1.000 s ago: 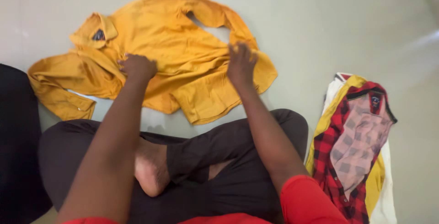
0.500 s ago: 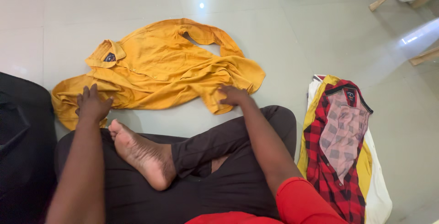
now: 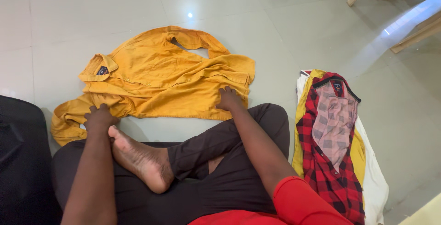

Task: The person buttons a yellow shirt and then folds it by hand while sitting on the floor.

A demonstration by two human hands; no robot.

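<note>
Shirt (image 3: 161, 80) spread on floor (image 3: 275, 18) ahead of crossed legs (image 3: 206, 160). Left hand (image 3: 98, 117) on its near-left edge, right hand (image 3: 228, 98) near-right. Folded clothes pile (image 3: 333, 147) lies right.
</note>
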